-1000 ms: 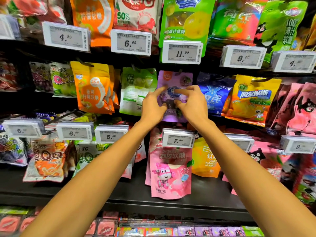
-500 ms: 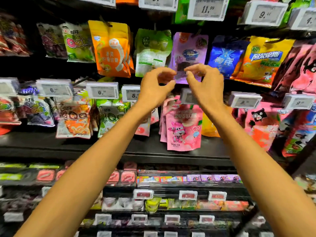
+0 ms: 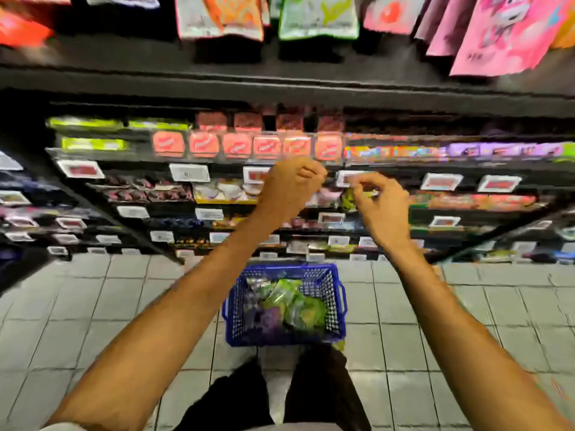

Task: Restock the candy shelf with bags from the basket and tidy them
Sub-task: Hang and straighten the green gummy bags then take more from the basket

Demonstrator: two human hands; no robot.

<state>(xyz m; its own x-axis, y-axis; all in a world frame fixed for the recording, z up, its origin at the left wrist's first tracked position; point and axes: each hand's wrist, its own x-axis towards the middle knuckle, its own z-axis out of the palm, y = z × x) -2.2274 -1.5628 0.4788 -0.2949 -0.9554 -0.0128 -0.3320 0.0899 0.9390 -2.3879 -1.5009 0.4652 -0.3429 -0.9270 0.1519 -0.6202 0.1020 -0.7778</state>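
A blue plastic basket [image 3: 336, 306] stands on the tiled floor in front of the shelving, holding green candy bags [image 3: 298, 303] and purple candy bags [image 3: 267, 318]. My left hand [image 3: 289, 188] hovers above it at mid-shelf height, fingers curled into a loose fist with nothing in it. My right hand [image 3: 381, 206] is beside it, fingers bent and slightly apart, also holding nothing. Pink hanging candy bags [image 3: 504, 35] and a green bag [image 3: 317, 17] show at the top edge. The picture is blurred.
Black shelves [image 3: 280, 85] run across the view, with red tins [image 3: 236, 144], small packets and white price tags [image 3: 188, 172] on the lower tiers. Grey floor tiles [image 3: 109, 306] surround the basket. My dark trouser legs [image 3: 323, 387] stand just behind it.
The view has swung down from the hanging bags to the floor and basket. Both hands left the purple hanging bag, dropped lower and hold nothing.
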